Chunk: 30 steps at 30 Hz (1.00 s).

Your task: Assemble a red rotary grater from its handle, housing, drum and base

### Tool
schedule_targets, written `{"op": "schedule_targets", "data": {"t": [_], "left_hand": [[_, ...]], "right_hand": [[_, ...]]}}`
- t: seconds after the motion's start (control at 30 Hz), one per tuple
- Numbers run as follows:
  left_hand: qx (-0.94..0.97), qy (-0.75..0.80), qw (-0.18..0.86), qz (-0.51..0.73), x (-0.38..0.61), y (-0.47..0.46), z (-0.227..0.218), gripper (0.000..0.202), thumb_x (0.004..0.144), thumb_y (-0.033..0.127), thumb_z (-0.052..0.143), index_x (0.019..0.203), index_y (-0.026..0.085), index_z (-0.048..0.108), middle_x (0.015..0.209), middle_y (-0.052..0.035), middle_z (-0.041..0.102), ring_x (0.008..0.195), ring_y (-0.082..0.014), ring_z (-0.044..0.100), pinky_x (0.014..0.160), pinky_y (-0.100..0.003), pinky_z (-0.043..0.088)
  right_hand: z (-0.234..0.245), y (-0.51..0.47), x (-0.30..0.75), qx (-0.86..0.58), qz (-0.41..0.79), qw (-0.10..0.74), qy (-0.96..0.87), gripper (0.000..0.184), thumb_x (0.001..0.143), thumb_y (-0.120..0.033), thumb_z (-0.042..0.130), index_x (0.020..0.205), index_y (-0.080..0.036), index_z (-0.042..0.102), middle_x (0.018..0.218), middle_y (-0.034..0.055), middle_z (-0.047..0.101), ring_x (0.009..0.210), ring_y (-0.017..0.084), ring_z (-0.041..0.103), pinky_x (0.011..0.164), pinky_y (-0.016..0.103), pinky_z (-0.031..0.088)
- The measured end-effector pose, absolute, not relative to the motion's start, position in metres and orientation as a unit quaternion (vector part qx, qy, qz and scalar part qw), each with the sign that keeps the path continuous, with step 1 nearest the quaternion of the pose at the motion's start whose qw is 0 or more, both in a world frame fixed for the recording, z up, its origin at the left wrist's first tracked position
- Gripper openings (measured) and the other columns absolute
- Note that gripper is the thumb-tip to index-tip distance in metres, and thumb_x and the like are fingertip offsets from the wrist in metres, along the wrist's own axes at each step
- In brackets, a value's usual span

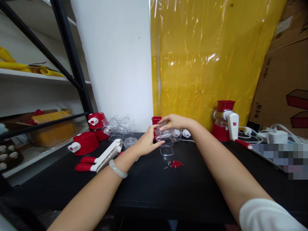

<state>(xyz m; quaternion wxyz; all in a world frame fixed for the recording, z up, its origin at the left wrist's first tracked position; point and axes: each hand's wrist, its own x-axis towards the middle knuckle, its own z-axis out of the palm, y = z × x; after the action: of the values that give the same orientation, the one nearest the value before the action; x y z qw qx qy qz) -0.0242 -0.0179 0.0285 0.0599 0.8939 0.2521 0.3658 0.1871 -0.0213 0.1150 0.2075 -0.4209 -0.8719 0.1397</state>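
Observation:
At the back of the black table, my left hand (147, 142) and my right hand (176, 122) meet around a clear plastic housing (165, 134). The left fingers press on its left side, with the thumb beneath it. From above and behind, my right fingers curl over its top. A red square hopper (156, 120) shows just behind the hands, partly covered by them. In front lie a clear square frame (166, 150), a small pile of red pieces (176, 164) and several tiny clear pieces (167, 163).
Red bases (86, 143), white crank handles with red grips (106, 157) and stacked clear housings (120, 123) sit on the left. An assembled red-and-white rotary grater (225, 120) stands right, near a white charger with cables (278, 136). A black-framed shelf (72, 54) borders the left side.

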Motion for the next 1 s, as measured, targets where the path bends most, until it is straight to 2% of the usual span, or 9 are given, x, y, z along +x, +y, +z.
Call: {"op": "schedule_targets", "data": {"t": [1.0], "left_hand": [[0.898, 0.26, 0.062, 0.35, -0.023, -0.0207, 0.0311, 0.065, 0.084, 0.043, 0.062, 0.135, 0.02, 0.027, 0.136, -0.016, 0.044, 0.127, -0.0284, 0.047, 0.105, -0.047, 0.041]], "right_hand": [[0.1151, -0.0191, 0.1883, -0.431, 0.135, 0.189, -0.872, 0.052, 0.076, -0.053, 0.068, 0.114, -0.018, 0.071, 0.11, 0.0072, 0.072, 0.101, 0.022, 0.065, 0.089, 0.029, 0.046]]}}
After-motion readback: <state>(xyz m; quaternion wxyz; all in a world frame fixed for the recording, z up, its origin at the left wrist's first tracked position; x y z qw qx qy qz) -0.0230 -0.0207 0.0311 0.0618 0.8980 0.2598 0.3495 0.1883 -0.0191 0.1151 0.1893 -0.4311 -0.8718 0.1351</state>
